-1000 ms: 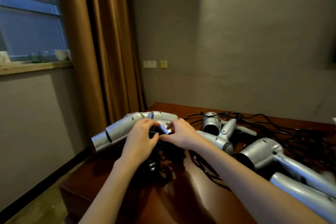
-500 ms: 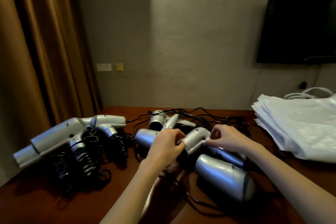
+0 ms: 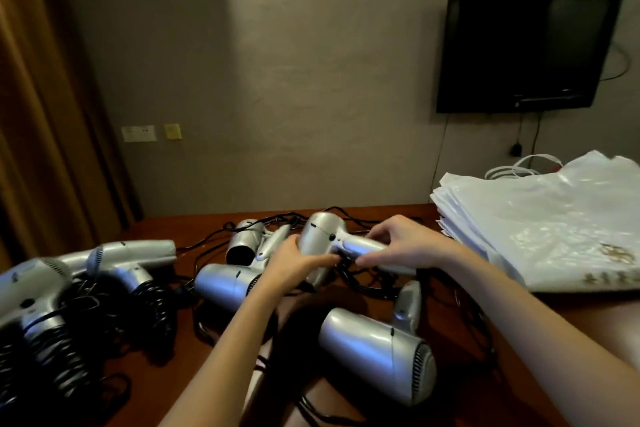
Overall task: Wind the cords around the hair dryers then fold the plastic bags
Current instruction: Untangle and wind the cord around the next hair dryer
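Nearest, at centre, a silver dryer (image 3: 377, 354) lies on the brown table (image 3: 540, 350), grille end to the right, handle pointing away. Loose black cord (image 3: 349, 282) runs beneath it and spreads toward the far edge.

At the near left, two dryers lie with black cord wound tightly round their handles: wound dryer A (image 3: 31, 302) nearest, wound dryer B (image 3: 133, 258) just beyond it.

At mid-distance, both hands hold one dryer above the table. The left hand (image 3: 294, 262) grips the barrel of the held dryer (image 3: 322, 239) from below, fingers curled round it. The right hand (image 3: 405, 246) holds the handle, thumb and fingers clamped on it from above. Cord hangs from the handle end down to the tangle beneath.

Left of the left wrist, another dryer (image 3: 225, 282) lies on its side. Beyond it, a far dryer (image 3: 247, 241) lies with its open nozzle facing the viewer.

At the right, a stack of white plastic bags (image 3: 540, 222) rests flat on the table, well apart from the hands.

On the far wall hang a dark TV (image 3: 526, 48), at right, and a white socket plate (image 3: 138, 133), at left. A brown curtain (image 3: 41, 114) hangs along the left edge.
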Demonstrator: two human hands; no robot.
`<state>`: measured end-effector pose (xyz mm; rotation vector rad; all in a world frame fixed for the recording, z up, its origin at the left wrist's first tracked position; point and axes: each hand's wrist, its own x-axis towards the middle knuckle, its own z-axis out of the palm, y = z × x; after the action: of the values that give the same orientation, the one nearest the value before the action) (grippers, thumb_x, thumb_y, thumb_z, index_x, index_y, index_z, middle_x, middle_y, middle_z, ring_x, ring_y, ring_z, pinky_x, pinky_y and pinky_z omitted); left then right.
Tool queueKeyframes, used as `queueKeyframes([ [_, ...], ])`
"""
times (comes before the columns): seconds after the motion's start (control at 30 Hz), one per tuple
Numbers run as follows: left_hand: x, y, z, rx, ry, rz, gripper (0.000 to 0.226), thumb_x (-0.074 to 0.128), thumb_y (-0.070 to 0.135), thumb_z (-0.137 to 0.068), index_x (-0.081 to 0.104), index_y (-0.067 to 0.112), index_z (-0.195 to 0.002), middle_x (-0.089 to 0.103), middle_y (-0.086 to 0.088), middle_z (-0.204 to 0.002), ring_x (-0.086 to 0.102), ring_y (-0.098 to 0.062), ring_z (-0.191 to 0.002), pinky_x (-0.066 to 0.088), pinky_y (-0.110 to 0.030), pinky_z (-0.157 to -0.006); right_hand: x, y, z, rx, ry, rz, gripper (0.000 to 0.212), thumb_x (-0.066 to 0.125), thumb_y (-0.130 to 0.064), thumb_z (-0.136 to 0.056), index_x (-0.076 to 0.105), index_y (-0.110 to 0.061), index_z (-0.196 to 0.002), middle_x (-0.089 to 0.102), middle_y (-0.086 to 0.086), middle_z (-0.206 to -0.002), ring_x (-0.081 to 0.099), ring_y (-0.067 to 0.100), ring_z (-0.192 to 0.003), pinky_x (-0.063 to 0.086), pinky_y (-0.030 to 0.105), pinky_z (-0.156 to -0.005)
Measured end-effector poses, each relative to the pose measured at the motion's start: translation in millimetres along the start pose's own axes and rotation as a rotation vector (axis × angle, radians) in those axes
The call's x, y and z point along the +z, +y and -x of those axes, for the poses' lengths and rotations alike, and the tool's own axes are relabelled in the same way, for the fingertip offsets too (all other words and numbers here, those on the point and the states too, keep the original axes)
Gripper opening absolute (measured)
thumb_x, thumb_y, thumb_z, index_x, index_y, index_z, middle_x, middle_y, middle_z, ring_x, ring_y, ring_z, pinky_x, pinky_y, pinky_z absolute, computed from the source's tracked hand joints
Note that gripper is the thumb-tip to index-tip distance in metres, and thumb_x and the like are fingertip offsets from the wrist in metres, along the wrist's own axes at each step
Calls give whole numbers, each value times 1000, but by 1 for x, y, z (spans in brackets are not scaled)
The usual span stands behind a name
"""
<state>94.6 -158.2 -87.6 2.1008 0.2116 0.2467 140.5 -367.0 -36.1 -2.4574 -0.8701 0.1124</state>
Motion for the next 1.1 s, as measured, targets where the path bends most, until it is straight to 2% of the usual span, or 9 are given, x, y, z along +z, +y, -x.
queueKeyframes([
  [0.13,-5,0,-13,-20,162,252,68,85,51,-57,61,11,-107,68,-5,-93,65,-16,-79,49,-25,-61,-44,-1,16,-5,-52,-415,33,71,-22,-83,62,-18,-114,73,3,-92,67,11,-70,52,20,-64],
  [0.23,-14,0,-21,-102,225,534,26,77,29,-81,64,8,-91,63,-6,-76,58,-19,-65,46,-28,-57,-55,17,25,-66,102,-484,21,68,-20,-84,67,-13,-104,68,6,-74,60,15,-61,50,20,-61],
  [0.3,-15,-3,-25,-163,224,639,25,76,29,-82,61,9,-84,61,-9,-74,57,-23,-66,47,-33,-65,-50,35,25,-108,263,-508,14,65,-21,-86,70,-9,-92,62,4,-65,58,15,-63,49,20,-64],
  [0.47,-6,-3,-25,-255,21,870,49,78,39,-66,66,-2,-89,70,-12,-68,64,-24,-54,52,-30,-60,-30,74,12,4,278,-326,25,54,-30,-95,72,-15,-87,72,-1,-86,65,9,-89,46,24,-86],
  [0.57,3,5,-24,-278,-111,1048,67,74,40,-61,61,-2,-111,67,-16,-79,65,-23,-58,55,-27,-53,-24,84,3,95,263,-143,30,47,-31,-100,69,-20,-83,73,-4,-85,61,6,-88,43,20,-79],
  [0.77,23,35,-19,-251,-243,1157,53,67,38,-69,61,-1,-104,68,-21,-83,68,-32,-77,44,-44,-99,-42,34,-22,28,256,-565,40,43,-27,-101,61,-2,-76,73,15,-75,70,28,-73,49,35,-66],
  [0.9,32,61,-18,-173,-391,1270,58,84,45,-61,75,6,-103,67,-14,-104,64,-24,-91,42,-35,-93,-41,-4,-35,63,165,-593,38,41,-25,-103,58,-5,-75,70,12,-70,68,16,-57,50,21,-51],
  [1.0,32,68,-23,-126,-363,1277,80,86,49,-59,65,5,-123,65,-14,-117,59,-27,-107,37,-40,-106,-51,-19,-39,78,283,-809,35,46,-21,-101,57,-3,-74,67,14,-66,66,24,-54,55,31,-48],
  [1.1,25,77,-26,-96,-350,1270,69,79,58,-61,72,11,-111,69,-8,-100,64,-23,-90,43,-35,-87,-72,-36,-41,16,297,-802,32,48,-21,-100,58,-4,-75,66,15,-73,66,23,-62,57,33,-53],
])
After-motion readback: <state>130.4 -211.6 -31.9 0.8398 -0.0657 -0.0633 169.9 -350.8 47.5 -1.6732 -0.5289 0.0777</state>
